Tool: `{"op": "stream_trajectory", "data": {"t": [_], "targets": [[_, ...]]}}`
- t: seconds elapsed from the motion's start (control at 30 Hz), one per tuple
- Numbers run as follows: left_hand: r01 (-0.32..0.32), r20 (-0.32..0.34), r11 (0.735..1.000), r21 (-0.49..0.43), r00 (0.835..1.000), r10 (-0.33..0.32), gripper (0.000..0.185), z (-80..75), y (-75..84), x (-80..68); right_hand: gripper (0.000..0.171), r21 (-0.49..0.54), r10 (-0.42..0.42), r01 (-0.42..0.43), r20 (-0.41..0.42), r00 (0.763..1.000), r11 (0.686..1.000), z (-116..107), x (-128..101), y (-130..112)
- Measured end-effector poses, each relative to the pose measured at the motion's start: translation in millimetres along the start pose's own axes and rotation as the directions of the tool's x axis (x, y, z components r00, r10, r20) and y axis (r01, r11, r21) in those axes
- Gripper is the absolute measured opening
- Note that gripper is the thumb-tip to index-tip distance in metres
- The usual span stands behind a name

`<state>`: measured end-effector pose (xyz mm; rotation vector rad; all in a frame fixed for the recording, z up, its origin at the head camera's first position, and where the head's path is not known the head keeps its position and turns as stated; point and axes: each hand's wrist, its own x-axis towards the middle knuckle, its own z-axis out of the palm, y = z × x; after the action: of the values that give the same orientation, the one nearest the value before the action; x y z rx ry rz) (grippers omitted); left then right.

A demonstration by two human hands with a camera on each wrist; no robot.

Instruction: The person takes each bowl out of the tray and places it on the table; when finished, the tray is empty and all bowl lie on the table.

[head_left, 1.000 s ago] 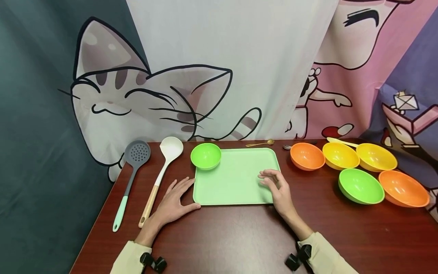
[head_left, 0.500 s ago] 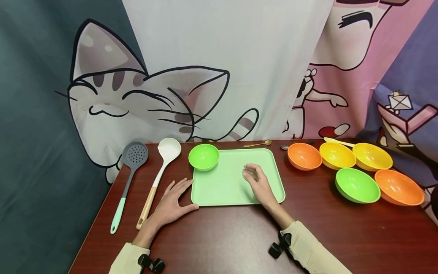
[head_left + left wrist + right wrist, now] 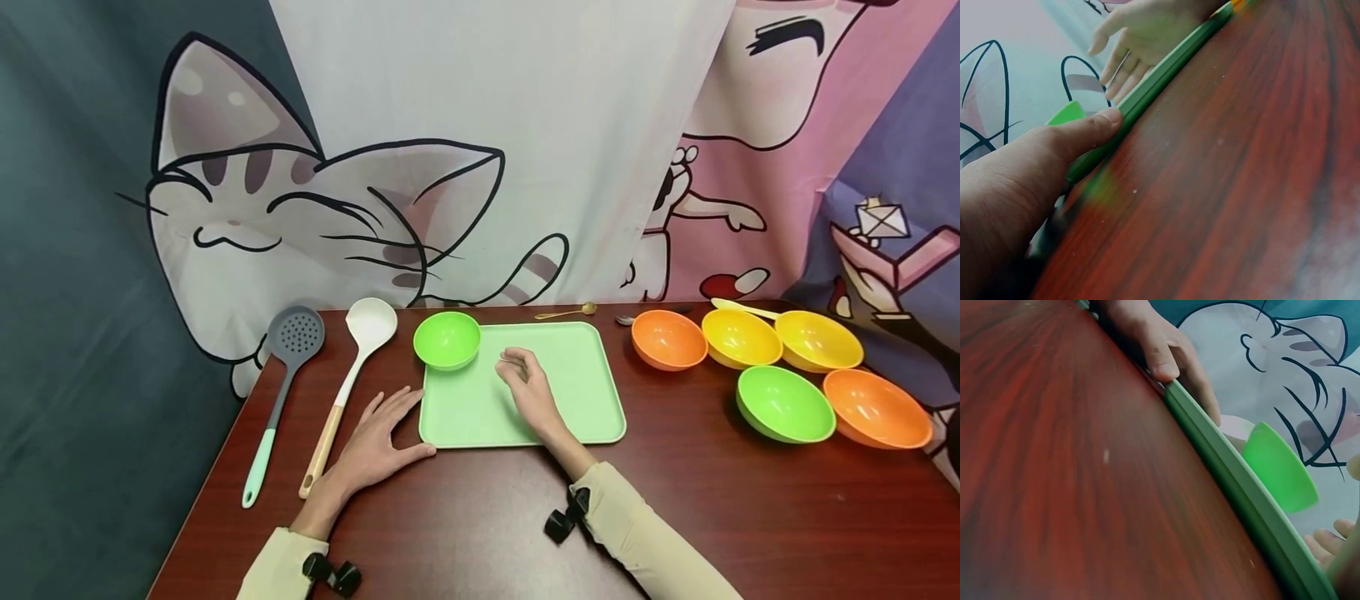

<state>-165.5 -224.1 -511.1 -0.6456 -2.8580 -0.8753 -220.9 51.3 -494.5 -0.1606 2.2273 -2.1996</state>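
Clearly on the table [image 3: 480,517], with the tray [image 3: 585,400] mid-surface and the green bowl [image 3: 447,340] on its far-left corner. Left hand [image 3: 375,450] flat, fingers straight, thumb against the tray's edge; right hand [image 3: 528,392] loosely curled, empty, hovering near the bowl. Risk: nudging the tray, sliding the bowl off.

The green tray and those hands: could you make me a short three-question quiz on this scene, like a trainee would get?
1. True or false: the left hand lies flat on the table with its thumb against the green tray.
2. Which bowl stands on the tray? A an orange one, B a green bowl, C a yellow one.
3. Fill in: the right hand is over the tray and holds ____.

Key: 1 true. 2 B, at the far left corner. 3 nothing; its fingers are loosely curled.
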Motion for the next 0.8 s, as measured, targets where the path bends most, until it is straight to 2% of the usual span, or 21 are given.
{"op": "stream_trajectory", "data": {"t": [0.17,0.3,0.37,0.53,0.6,0.8], "targets": [[0.006,0.005,1.000,-0.001,1.000,-0.006,0.088,0.9,0.1,-0.6,0.050,0.068,0.042,-0.042,0.005,0.999,0.997,17,4,-11],[0.015,0.001,1.000,0.006,1.000,-0.015,0.088,0.5,1.0,0.7,0.050,0.059,0.062,-0.061,-0.006,0.998,0.996,29,9,-27],[0.016,0.003,1.000,0.002,1.000,-0.016,0.088,0.5,1.9,1.9,0.050,0.059,0.071,-0.069,-0.031,0.997,0.996,33,15,-26],[0.019,0.013,1.000,-0.004,1.000,-0.019,0.088,2.4,2.8,3.3,0.049,0.067,0.091,-0.084,-0.109,0.990,0.994,42,34,-3],[0.025,0.015,1.000,-0.003,1.000,-0.024,0.089,2.3,2.2,2.3,0.049,0.064,0.102,-0.095,-0.119,0.988,0.993,45,37,3],[0.031,0.012,1.000,0.003,0.999,-0.031,0.089,-0.1,1.5,1.3,0.047,0.061,0.104,-0.098,-0.105,0.989,0.993,50,40,1]]}}
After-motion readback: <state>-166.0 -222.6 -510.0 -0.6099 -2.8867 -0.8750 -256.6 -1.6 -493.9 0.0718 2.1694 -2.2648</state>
